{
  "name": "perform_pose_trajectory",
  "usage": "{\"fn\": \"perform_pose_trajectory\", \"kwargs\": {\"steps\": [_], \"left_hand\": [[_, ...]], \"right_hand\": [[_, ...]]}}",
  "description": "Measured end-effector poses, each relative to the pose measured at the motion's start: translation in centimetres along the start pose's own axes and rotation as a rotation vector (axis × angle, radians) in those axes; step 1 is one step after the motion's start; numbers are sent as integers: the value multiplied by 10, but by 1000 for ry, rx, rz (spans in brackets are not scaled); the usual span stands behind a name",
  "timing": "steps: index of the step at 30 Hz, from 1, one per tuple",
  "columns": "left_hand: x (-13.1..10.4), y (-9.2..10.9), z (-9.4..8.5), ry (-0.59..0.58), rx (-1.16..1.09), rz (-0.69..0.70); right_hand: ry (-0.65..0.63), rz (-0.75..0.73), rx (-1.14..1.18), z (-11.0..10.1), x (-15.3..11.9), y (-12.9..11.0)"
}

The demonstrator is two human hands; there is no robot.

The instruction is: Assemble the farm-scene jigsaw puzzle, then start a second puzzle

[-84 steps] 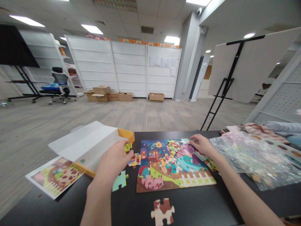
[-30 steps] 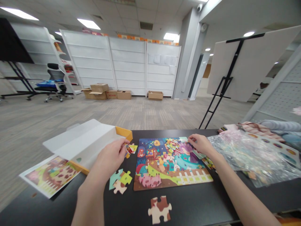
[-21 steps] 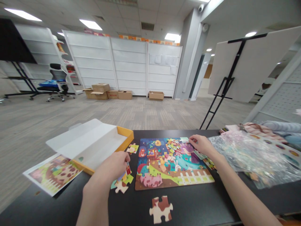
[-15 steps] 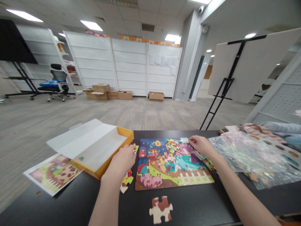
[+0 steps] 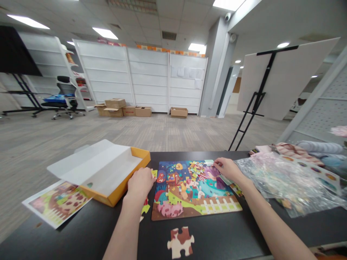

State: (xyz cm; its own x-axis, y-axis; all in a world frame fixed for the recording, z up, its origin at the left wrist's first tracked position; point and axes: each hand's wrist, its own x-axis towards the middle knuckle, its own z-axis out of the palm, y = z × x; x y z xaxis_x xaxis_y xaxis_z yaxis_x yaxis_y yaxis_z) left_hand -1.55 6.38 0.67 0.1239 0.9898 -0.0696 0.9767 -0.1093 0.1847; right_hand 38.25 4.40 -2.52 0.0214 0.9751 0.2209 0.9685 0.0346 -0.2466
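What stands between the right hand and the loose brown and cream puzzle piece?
The flat puzzle board lies between the right hand and the brown and cream piece. Between the board's near edge and the piece, only black table shows.

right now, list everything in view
jigsaw board: 1, multicoloured, centre
loose pieces: several, multicoloured, on and beside board
jigsaw piece: 1, cream-brown, front
open box: 1, yellow-white, left
picture sheet: 1, multicoloured, beside box
plastic bag: 1, clear, right
table: 1, black, foreground
cardboard boxes: several, brown, floor
shelves: several, white, back
office chair: 1, black, back left
screen: 1, black, left
easel: 1, black, right
left hand: 1, bare, beside board
right hand: 1, bare, at board
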Motion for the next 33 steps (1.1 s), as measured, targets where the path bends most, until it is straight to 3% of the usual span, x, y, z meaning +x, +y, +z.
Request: {"fn": "perform_pose_trajectory", "kwargs": {"steps": [7, 13, 21, 28, 33], "left_hand": [[-5, -9, -1, -32, -1, -64], [1, -19, 7, -48, 7, 76], [-4, -20, 3, -103, -27, 77], [-9, -20, -13, 40, -131, 155], [-13, -21, -21, 121, -474, 235]], "right_hand": [[6, -2, -2, 3, -1, 3], [-3, -4, 16, 2, -1, 3], [-4, -3, 17, 2, 0, 2], [4, 2, 15, 2, 0, 3], [8, 10, 6, 1, -1, 3]]}}
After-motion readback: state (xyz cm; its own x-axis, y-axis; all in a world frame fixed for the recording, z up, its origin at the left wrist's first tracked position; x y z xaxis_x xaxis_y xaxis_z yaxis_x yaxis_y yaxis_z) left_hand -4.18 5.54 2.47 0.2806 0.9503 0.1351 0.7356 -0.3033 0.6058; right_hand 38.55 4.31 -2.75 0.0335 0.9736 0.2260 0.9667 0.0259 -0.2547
